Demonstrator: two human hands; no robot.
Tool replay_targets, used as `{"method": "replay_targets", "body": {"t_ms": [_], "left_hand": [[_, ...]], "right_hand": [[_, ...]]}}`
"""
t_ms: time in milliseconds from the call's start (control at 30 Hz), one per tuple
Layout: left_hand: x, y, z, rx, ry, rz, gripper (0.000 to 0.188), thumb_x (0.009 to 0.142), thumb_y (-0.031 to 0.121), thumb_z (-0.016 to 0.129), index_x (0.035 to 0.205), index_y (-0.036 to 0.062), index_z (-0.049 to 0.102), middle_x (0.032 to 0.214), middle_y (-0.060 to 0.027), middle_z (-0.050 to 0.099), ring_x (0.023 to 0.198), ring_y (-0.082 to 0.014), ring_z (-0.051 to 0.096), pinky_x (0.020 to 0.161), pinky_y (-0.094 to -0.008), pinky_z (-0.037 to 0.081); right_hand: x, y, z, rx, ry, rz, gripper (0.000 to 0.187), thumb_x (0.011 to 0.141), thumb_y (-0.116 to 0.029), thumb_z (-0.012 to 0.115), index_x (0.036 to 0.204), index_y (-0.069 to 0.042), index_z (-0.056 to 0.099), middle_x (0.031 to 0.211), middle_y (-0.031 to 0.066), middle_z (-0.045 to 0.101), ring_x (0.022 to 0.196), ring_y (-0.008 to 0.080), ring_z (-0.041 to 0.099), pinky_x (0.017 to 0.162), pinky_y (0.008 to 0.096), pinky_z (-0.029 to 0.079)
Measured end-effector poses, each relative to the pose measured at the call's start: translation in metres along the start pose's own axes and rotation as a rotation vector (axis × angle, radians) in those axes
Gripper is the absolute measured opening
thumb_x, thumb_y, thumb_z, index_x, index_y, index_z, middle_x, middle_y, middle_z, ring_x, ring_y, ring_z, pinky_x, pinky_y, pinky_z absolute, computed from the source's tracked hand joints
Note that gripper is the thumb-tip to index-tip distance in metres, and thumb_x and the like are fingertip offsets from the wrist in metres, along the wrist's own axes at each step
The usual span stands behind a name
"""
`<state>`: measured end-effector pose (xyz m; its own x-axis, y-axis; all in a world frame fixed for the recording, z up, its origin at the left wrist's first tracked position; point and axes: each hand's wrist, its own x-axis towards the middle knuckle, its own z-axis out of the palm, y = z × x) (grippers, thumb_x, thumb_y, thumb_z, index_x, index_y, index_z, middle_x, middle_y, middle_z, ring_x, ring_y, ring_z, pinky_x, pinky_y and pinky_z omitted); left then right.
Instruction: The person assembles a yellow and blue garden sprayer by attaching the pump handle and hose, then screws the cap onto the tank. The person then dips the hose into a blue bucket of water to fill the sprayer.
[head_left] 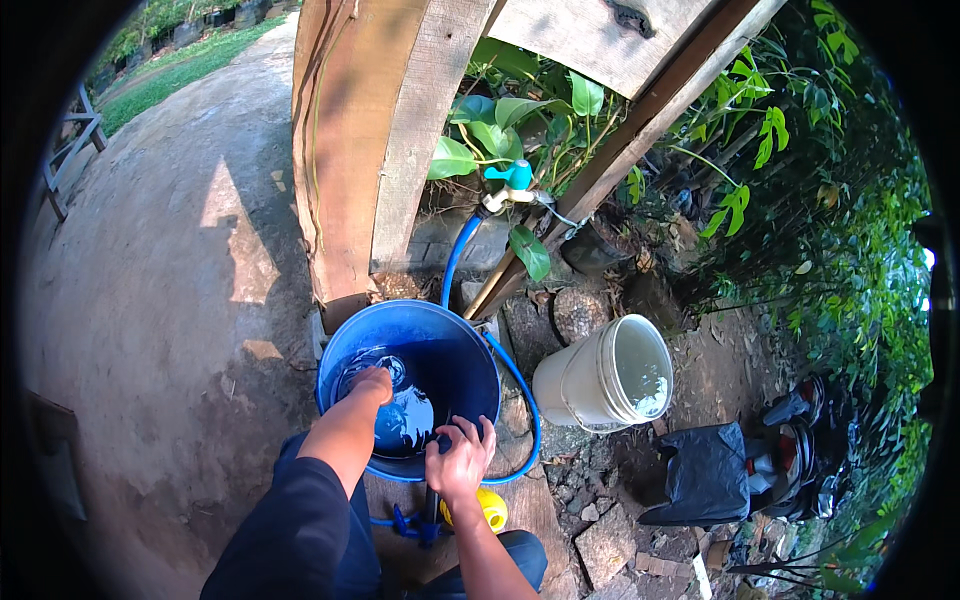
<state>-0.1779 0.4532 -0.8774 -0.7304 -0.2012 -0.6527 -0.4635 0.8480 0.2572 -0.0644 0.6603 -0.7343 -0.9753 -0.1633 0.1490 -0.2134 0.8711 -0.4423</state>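
A blue bucket (pixel 482 365) with water (pixel 405 425) in it stands in front of me. My left hand (pixel 374 383) reaches down inside it, its fingers hidden at the rippling water, so whatever they may hold does not show. At the near right rim, my right hand (pixel 460 458) has its fingers bent and spread apart, with nothing visible in them. Just below that hand lie a yellow object (pixel 492 510) and a blue fitting (pixel 414 525), both partly covered by my arm.
A blue hose (pixel 458 255) runs down from a tap with a teal handle (pixel 512 175) and curves around the bucket's right side. To the right, a white bucket (pixel 585 380) holds some water. Wooden boards (pixel 350 130) rise behind; a black plastic bag (pixel 705 470) lies farther right.
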Motion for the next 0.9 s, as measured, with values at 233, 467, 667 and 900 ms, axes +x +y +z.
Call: {"method": "replay_targets", "body": {"t_ms": [233, 467, 667, 900], "left_hand": [[-0.019, 0.013, -0.019, -0.074, 0.322, -0.040, 0.021, 0.093, 0.006, 0.065, 0.108, 0.0098, 0.080, 0.120, -0.0166, 0.075, 0.116, -0.0331, 0.071, 0.096, -0.0442, 0.059], [-0.049, 0.023, -0.026, -0.096, 0.302, 0.002, 0.033, 0.087, 0.007, 0.071, 0.120, 0.0052, 0.073, 0.128, -0.0225, 0.070, 0.123, -0.0375, 0.066, 0.104, -0.0458, 0.055], [-0.071, 0.031, -0.023, -0.338, 0.368, 0.170, 0.033, 0.082, 0.009, 0.079, 0.112, 0.0006, 0.069, 0.113, -0.0225, 0.074, 0.107, -0.0340, 0.073, 0.094, -0.0419, 0.058], [-0.127, 0.053, -0.029, -1.008, 0.298, 0.461, 0.017, 0.082, -0.003, 0.071, 0.095, -0.0003, 0.062, 0.083, -0.0130, 0.070, 0.069, -0.0192, 0.072, 0.058, -0.0335, 0.059]], "right_hand": [[-0.002, 0.003, 0.003, -0.003, 0.032, -0.015, 0.023, 0.074, -0.022, 0.073, 0.094, -0.012, 0.080, 0.130, 0.0069, 0.069, 0.140, 0.0395, 0.043, 0.120, 0.0547, 0.028], [-0.006, 0.012, 0.008, -0.015, 0.068, -0.036, 0.025, 0.075, -0.029, 0.072, 0.094, -0.015, 0.080, 0.126, 0.0066, 0.071, 0.138, 0.0404, 0.044, 0.117, 0.0552, 0.030], [-0.009, 0.019, 0.005, 0.017, 0.039, -0.073, 0.030, 0.081, -0.034, 0.073, 0.106, -0.017, 0.079, 0.132, 0.0060, 0.068, 0.140, 0.0391, 0.043, 0.118, 0.0557, 0.029], [-0.010, 0.051, -0.023, 0.506, -0.136, -0.165, 0.064, 0.087, -0.037, 0.079, 0.143, -0.015, 0.056, 0.141, 0.0161, 0.059, 0.136, 0.0338, 0.050, 0.119, 0.0457, 0.036]]}}
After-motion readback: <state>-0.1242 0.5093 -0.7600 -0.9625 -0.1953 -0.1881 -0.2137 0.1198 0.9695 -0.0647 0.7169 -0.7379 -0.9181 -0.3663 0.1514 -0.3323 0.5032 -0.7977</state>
